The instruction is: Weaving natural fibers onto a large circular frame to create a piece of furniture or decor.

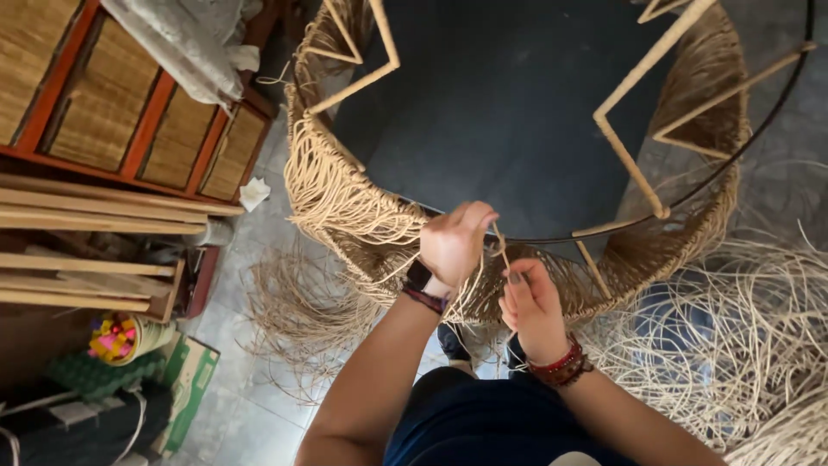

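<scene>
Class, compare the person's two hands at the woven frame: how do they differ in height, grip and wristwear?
The left hand is higher, at the dark rim; the right hand is lower, against the woven wall. The left is fisted on a strand; the right pinches fibres with its fingertips. The left wears a dark band, the right red beads. Both grip pale fibre.

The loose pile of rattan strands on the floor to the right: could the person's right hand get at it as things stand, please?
Probably yes. The right hand is pinching a strand at the woven frame, and the loose rattan pile lies just beside that arm with nothing between them, though the hand would have to let go first.
</scene>
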